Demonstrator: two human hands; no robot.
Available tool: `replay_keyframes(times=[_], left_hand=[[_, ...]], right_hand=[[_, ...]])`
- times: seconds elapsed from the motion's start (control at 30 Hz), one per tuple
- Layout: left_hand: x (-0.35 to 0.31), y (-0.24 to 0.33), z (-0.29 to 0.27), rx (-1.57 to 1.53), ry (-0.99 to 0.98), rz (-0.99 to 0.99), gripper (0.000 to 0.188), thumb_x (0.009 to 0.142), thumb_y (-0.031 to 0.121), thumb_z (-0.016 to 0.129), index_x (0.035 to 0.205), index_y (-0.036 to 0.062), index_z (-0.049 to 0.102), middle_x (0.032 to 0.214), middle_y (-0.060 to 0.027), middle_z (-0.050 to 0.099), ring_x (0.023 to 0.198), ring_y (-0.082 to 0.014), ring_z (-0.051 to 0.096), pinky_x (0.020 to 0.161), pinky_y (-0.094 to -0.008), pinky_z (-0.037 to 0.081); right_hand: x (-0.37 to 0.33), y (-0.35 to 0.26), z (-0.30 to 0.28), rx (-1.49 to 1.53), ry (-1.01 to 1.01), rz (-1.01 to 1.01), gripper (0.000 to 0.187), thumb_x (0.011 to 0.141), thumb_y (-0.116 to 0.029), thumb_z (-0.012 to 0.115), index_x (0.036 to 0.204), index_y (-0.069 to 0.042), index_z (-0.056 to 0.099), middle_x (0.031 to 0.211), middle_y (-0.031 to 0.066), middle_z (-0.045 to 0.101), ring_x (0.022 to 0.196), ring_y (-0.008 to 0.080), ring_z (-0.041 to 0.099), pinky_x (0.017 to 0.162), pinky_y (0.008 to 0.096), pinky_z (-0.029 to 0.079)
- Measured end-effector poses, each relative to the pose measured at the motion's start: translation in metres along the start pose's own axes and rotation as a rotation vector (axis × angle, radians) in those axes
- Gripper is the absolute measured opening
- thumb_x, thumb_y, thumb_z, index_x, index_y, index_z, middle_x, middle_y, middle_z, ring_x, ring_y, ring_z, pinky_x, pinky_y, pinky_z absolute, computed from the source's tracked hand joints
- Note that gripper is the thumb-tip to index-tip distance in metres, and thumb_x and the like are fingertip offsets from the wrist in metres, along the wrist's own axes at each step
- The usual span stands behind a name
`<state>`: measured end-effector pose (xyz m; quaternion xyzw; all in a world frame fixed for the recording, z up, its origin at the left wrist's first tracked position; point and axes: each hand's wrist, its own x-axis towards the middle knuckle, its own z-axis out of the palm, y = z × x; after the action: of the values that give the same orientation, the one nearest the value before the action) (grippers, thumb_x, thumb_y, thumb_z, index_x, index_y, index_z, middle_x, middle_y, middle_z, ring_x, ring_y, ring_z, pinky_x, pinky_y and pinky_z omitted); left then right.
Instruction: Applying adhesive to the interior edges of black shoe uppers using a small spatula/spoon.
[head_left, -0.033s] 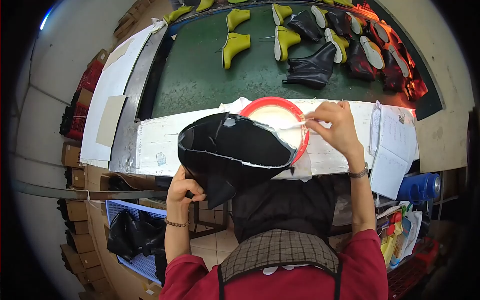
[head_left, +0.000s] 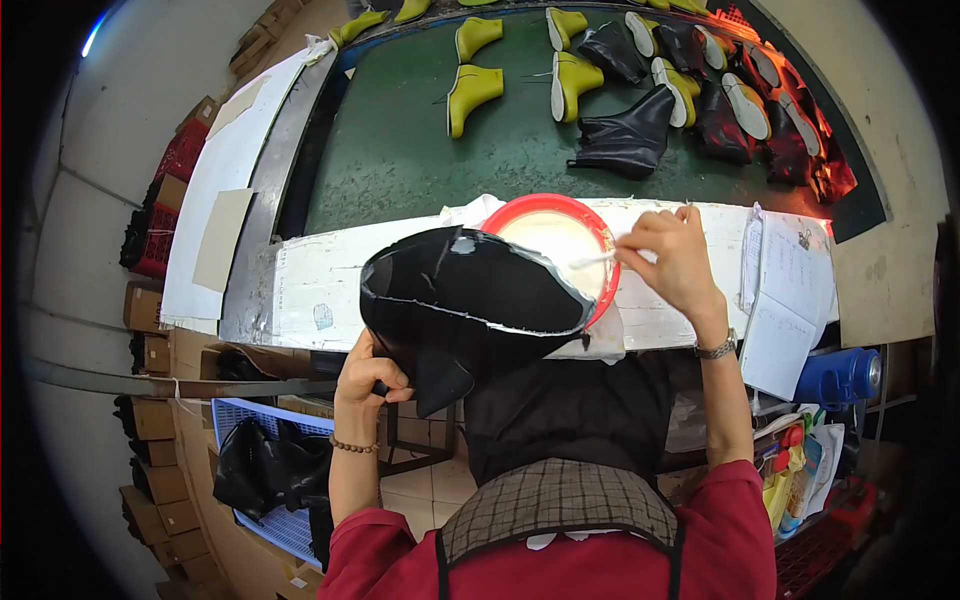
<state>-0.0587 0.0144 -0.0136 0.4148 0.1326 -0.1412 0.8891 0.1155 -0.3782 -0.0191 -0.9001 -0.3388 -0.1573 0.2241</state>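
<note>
My left hand is closed on the lower left part of a black boot upper, its thumb and fingers gripping the material. The upper is tilted with its wide opening facing up, and a whitish line runs along its edge. Its right end overlaps a red bowl holding cream-white liquid. Pinched in my right hand is a thin, white-coated brush or stick, held over the bowl's right side. Its tip is hard to tell from the liquid.
Beyond the white bench, a green surface carries several yellow-green boots and black boots. An open notebook and blue flask are at right. A blue basket with black uppers stands lower left.
The brush or stick has shifted slightly, its white end now a little lower and farther right over the bowl. My left hand and the boot upper have hardly moved.
</note>
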Motion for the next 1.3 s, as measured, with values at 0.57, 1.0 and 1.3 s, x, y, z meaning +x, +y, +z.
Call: replay_keyframes(times=[0.57,1.0,1.3], left_hand=[[-0.001,-0.008,0.012,-0.206,-0.272,0.012,0.081,0.053,-0.019,0.044,0.133,-0.0138,0.049,0.100,-0.0324,0.067,0.039,-0.0164,0.039,0.035,-0.0274,0.023],[0.004,-0.009,0.021,0.128,-0.183,-0.246,0.104,0.049,-0.019,0.046,0.151,-0.0030,0.036,0.095,-0.0274,0.067,0.038,-0.0183,0.044,0.035,-0.0294,0.029],[0.017,-0.022,0.031,-0.003,-0.283,-0.497,0.100,0.057,-0.022,0.050,0.153,0.0055,0.038,0.101,-0.0233,0.068,0.037,-0.0159,0.045,0.032,-0.0281,0.029]], right_hand=[[0.014,-0.021,-0.007,0.426,0.237,-0.081,0.015,0.076,-0.014,0.087,0.090,-0.016,0.081,0.083,-0.0043,0.068,0.077,0.0106,0.060,0.085,0.0338,0.033],[0.053,-0.044,-0.011,0.583,0.114,-0.185,0.009,0.085,-0.017,0.081,0.093,-0.013,0.081,0.081,-0.0040,0.070,0.071,0.0076,0.054,0.082,0.0309,0.030],[0.073,-0.039,-0.024,0.518,-0.043,-0.340,0.014,0.079,-0.019,0.086,0.091,-0.013,0.082,0.083,-0.0029,0.069,0.076,0.0111,0.056,0.082,0.0316,0.032]])
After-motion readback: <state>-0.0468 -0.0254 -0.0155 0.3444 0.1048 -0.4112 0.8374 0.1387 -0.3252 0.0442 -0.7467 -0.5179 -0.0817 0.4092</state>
